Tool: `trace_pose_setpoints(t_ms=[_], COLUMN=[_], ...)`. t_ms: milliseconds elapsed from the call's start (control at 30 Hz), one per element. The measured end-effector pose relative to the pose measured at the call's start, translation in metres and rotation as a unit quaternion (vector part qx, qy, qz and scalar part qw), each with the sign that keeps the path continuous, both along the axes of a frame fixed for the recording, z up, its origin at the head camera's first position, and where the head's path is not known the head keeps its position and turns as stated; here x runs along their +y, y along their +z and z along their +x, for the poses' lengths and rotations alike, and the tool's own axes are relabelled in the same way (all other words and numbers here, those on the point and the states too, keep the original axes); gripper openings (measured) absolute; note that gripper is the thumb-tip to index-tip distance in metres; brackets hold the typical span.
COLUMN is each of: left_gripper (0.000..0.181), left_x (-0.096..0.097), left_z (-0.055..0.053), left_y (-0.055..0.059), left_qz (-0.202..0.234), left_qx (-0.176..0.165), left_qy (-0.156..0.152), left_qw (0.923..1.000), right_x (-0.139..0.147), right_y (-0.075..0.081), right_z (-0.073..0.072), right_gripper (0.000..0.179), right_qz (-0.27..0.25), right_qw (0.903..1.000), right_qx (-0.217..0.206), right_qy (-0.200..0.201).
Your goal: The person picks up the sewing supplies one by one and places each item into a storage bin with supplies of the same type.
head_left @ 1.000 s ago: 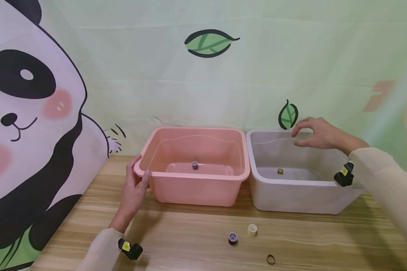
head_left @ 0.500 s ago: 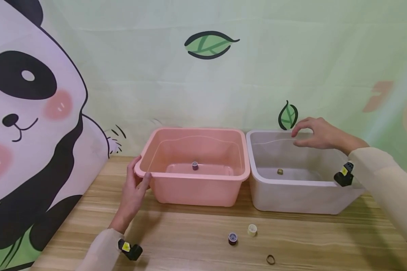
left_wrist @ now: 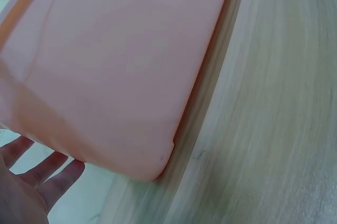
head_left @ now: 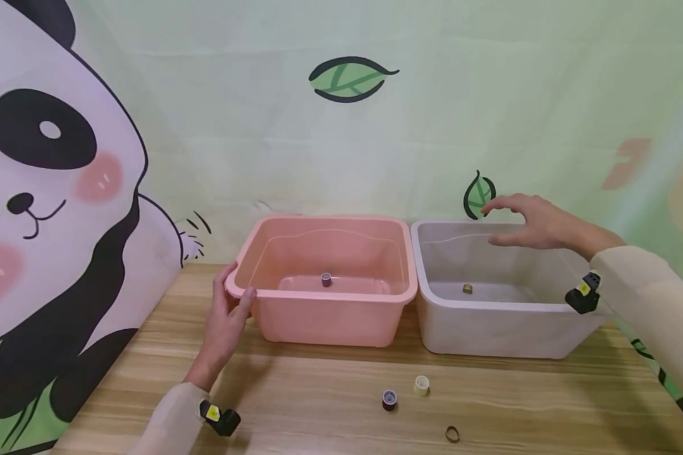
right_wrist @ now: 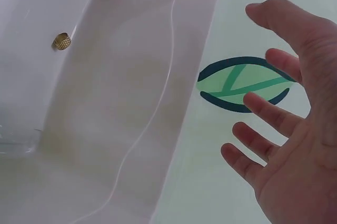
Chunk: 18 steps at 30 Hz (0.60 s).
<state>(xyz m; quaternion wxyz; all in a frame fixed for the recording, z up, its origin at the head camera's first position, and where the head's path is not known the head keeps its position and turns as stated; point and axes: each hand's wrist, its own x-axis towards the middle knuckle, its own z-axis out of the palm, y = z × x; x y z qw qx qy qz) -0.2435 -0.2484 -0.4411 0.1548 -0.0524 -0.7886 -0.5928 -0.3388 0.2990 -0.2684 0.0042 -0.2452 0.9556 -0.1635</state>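
Note:
My left hand (head_left: 223, 328) grips the left front corner of a pink plastic bin (head_left: 330, 319), thumb at the front rim and fingers along the side. In the left wrist view, the fingers (left_wrist: 62, 182) reach the bin's outer wall. My right hand (head_left: 537, 224) is raised over the back of a grey bin (head_left: 506, 332), thumb and fingers spread, holding nothing. A gold dimpled thimble (right_wrist: 62, 41) lies on the grey bin's floor. Inside the pink bin stands a small dark purple spool-like piece (head_left: 326, 279) with a pale top.
On the wooden table (head_left: 296, 404) before the bins are another purple spool-like piece (head_left: 389, 400), a small cream-white one (head_left: 422, 385) and a thin brown ring (head_left: 452, 434). The bins stand side by side against a green cloth backdrop (head_left: 233, 114) printed with a panda.
My right hand's thumb and forefinger have spread a little wider over the grey bin. The head view has shifted slightly. My left hand stays at the pink bin's corner.

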Motion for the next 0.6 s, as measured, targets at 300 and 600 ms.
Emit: trace_pose_setpoints(t_ms=[300,600], left_gripper=[0.066,0.065], left_x=[0.001,0.003], left_z=[0.001,0.001], left_y=[0.0,0.004], left_qz=[-0.001,0.022], left_qx=[-0.013,-0.005], left_qy=[0.007,-0.007], left_qw=[0.9999,0.9997], right_x=[-0.002,0.006], right_y=[0.005,0.004], right_z=[0.016,0.033], right_gripper=[0.078,0.085], right_qz=[-0.02,-0.038], right_qw=[0.9994,0.9978], right_qx=[0.016,0.047], right_qy=[0.021,0.029])
